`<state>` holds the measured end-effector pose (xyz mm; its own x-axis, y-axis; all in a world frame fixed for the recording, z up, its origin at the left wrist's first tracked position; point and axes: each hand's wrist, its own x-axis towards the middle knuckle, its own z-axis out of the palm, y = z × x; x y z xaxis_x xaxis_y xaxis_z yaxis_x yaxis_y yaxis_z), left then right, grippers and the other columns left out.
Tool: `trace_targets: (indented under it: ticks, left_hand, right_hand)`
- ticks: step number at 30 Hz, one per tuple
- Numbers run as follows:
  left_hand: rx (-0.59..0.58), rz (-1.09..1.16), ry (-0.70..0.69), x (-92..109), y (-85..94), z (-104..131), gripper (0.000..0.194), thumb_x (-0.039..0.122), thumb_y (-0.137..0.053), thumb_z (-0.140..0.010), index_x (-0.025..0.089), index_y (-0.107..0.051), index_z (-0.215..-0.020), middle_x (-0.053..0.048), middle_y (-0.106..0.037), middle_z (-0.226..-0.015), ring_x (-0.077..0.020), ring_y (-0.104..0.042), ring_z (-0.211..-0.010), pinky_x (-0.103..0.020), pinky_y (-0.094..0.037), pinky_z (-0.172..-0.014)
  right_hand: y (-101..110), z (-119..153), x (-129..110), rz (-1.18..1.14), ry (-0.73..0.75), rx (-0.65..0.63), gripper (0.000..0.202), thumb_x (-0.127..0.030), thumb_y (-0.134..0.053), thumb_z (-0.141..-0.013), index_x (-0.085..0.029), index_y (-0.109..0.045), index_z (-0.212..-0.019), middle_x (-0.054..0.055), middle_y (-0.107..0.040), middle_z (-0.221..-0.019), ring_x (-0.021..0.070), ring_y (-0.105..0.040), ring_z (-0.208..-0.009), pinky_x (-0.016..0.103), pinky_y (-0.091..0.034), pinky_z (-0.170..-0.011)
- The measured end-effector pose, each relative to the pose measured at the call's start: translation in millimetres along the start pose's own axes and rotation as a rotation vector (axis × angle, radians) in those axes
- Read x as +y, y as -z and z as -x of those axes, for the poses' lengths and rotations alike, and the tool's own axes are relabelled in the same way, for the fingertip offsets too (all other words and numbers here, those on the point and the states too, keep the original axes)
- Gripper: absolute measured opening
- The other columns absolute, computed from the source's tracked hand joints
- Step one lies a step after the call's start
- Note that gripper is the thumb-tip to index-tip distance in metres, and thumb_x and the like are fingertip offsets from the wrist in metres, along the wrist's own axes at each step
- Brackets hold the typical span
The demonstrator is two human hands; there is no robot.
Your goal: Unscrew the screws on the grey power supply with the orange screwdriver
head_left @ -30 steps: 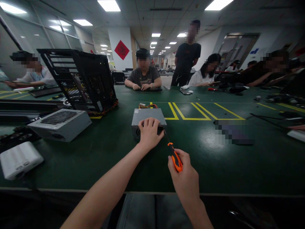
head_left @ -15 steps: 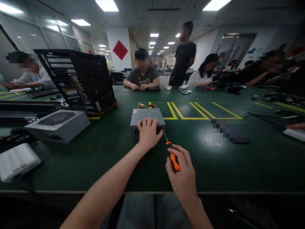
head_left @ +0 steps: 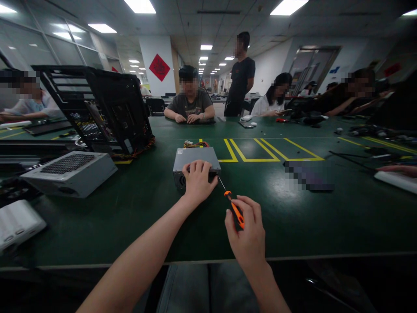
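A grey computer power supply (head_left: 195,156) lies on the green table (head_left: 130,226) in front of me, with a bundle of coloured wires (head_left: 195,144) at its far side. My left hand (head_left: 199,180) grips its near edge, fingers over the top and thumb at the near right corner. My right hand (head_left: 249,226) holds an orange and black screwdriver (head_left: 237,213) by the handle, between thumb and fingers. The screwdriver's thin shaft points up and left to the power supply's near right corner, beside my left thumb. The tip's exact contact point is too small to tell.
To the left stand an open black computer case (head_left: 107,113), a second power supply (head_left: 71,171) and a white box-shaped device (head_left: 19,226). A blurred-out dark flat object (head_left: 316,178) lies to the right. Across the table sits a person (head_left: 189,100); others are nearby.
The view has shifted slightly, so things appear a little further left. The screwdriver's handle has turned in my right hand, whose fingers have loosened a little. My left hand keeps its grip.
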<state>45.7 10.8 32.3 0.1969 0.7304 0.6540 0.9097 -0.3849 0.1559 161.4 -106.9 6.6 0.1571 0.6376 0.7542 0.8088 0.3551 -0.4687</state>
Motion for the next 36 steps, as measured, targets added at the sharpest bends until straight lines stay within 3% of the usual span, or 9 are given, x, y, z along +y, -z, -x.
trace_targets:
  ticks: [3, 7, 14, 19, 24, 31, 36]
  left_hand:
    - [-0.002, 0.0, 0.008, 0, -0.2, 0, 0.027, 0.037, -0.054, -0.078, 0.023, -0.051, -0.101, -0.007, -0.053, -0.111, -0.0261, -0.041, -0.109, -0.044, -0.023, -0.094]
    - [0.003, -0.006, 0.001, 0, -0.8, 0, 0.027, 0.037, -0.054, -0.078, 0.023, -0.051, -0.101, -0.007, -0.053, -0.111, -0.0263, -0.041, -0.109, -0.044, -0.023, -0.094]
    - [0.002, -0.004, -0.001, 0, -1.1, 1, 0.028, 0.037, -0.053, -0.078, 0.023, -0.051, -0.103, -0.008, -0.053, -0.111, -0.0264, -0.041, -0.109, -0.044, -0.022, -0.095]
    - [-0.017, -0.012, 0.006, 0, -0.6, 0, 0.029, 0.037, -0.053, -0.078, 0.023, -0.051, -0.104, -0.007, -0.052, -0.112, -0.0265, -0.041, -0.11, -0.044, -0.023, -0.095]
    - [-0.024, 0.006, -0.006, -1, 0.0, 0, 0.029, 0.036, -0.054, -0.078, 0.024, -0.051, -0.104, -0.008, -0.052, -0.113, -0.0268, -0.04, -0.11, -0.044, -0.022, -0.095]
    - [-0.044, 0.02, -0.051, -6, 1.7, 1, 0.032, 0.036, -0.054, -0.077, 0.023, -0.05, -0.106, -0.007, -0.052, -0.115, -0.026, -0.04, -0.112, -0.043, -0.022, -0.095]
    - [-0.065, 0.042, -0.088, -11, 4.7, 2, 0.035, 0.034, -0.054, -0.077, 0.024, -0.049, -0.11, -0.006, -0.051, -0.118, -0.0248, -0.039, -0.114, -0.042, -0.023, -0.095]
  right_hand:
    - [-1, 0, -1, -0.052, 0.049, -0.008, 0.03, -0.018, -0.047, -0.082, -0.019, -0.045, -0.113, 0.012, -0.052, -0.11, 0.0216, -0.055, -0.104, 0.04, -0.05, -0.083]
    - [-2, 2, 2, -0.1, 0.074, 0.003, 0.037, -0.014, -0.046, -0.085, -0.021, -0.041, -0.12, 0.009, -0.057, -0.11, 0.0178, -0.056, -0.103, 0.035, -0.05, -0.085]
    - [0, 1, 2, -0.052, -0.012, 0.022, 0.017, -0.021, -0.044, -0.087, -0.021, -0.053, -0.102, 0.008, -0.058, -0.101, 0.0174, -0.059, -0.093, 0.034, -0.052, -0.077]
    - [-1, -1, -2, -0.033, 0.016, 0.039, 0.023, -0.017, -0.047, -0.082, -0.019, -0.05, -0.104, 0.012, -0.052, -0.109, 0.0211, -0.057, -0.099, 0.039, -0.052, -0.079]
    - [-3, 2, 1, -0.074, 0.032, 0.016, 0.03, -0.015, -0.046, -0.084, -0.02, -0.044, -0.113, 0.01, -0.056, -0.111, 0.0188, -0.057, -0.103, 0.035, -0.051, -0.082]
    - [-2, 3, 4, -0.021, -0.021, 0.025, 0.02, -0.024, -0.047, -0.087, -0.021, -0.049, -0.106, 0.007, -0.062, -0.098, 0.0179, -0.062, -0.091, 0.032, -0.052, -0.075]
    - [-1, 1, 1, -0.035, 0.014, 0.023, 0.02, -0.021, -0.049, -0.084, -0.019, -0.05, -0.104, 0.009, -0.059, -0.102, 0.0185, -0.059, -0.096, 0.033, -0.051, -0.079]
